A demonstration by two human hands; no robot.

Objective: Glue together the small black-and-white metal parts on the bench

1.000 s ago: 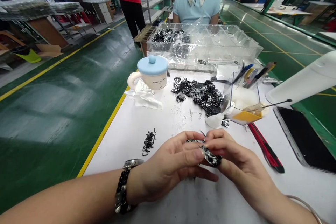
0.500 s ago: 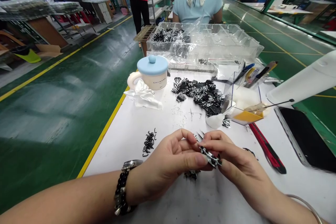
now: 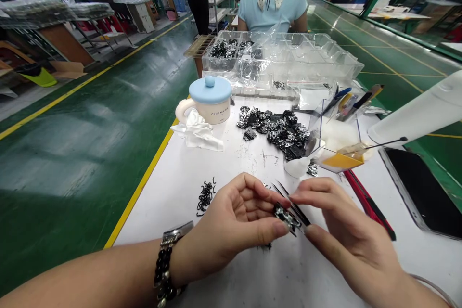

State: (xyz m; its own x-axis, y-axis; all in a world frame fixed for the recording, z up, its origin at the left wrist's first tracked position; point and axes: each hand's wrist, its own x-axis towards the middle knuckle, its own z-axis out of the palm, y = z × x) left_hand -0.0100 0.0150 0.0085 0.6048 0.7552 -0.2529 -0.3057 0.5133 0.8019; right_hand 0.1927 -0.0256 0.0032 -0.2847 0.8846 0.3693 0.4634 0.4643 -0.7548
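My left hand (image 3: 231, 226) pinches a small black-and-silver part (image 3: 285, 216) between thumb and fingers, above the white tabletop (image 3: 162, 202). Just to its right, my right hand (image 3: 350, 226) has dark pointed tweezers (image 3: 299, 212) between thumb and fingers. Their two tips point up and away, slightly apart, and the tweezers' body lies close beside the part; I cannot tell whether they touch. Left of my hands is a little pile of black hook-shaped pieces (image 3: 205, 196). A larger heap of black-and-silver parts (image 3: 285, 130) lies beyond. Small pieces under my hands are mostly hidden.
A lidded mug (image 3: 216, 108) and crumpled tissue (image 3: 198, 134) stand at the left edge. On the right are a clear pen holder (image 3: 337, 139), red cutter (image 3: 368, 204), phone (image 3: 422, 187) and white tube (image 3: 418, 108). Clear divided trays (image 3: 306, 65) stand behind; a seated person (image 3: 270, 5) is beyond.
My right hand has drawn a little right, away from the part, and its fingers have opened out along the tweezers, which now show more fully. My left hand still pinches the part.
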